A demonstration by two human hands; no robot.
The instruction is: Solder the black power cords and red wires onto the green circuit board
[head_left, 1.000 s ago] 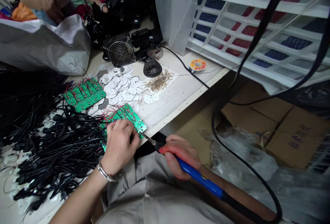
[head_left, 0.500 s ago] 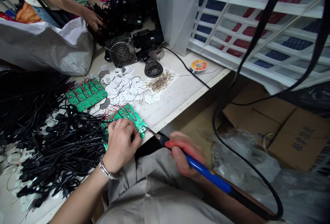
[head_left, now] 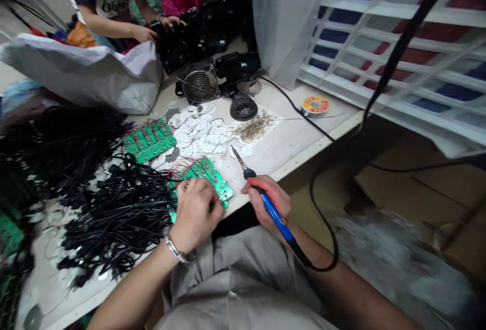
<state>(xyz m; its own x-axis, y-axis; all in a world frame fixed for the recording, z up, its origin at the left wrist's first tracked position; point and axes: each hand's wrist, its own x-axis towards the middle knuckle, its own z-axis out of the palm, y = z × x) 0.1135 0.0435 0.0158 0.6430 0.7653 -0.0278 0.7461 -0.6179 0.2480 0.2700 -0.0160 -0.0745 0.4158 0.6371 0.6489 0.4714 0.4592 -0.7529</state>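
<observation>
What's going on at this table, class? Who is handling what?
The person's left hand rests on a green circuit board near the table's edge. The right hand holds a blue soldering iron, its tip away from the board, pointing towards the loose white pieces. Black cables lie heaped beside the left hand. Farther back, a co-worker's hands are at some black items.

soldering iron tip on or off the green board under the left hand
Off: the soldering iron tip is clear of that green board, with pale table showing between.
</observation>
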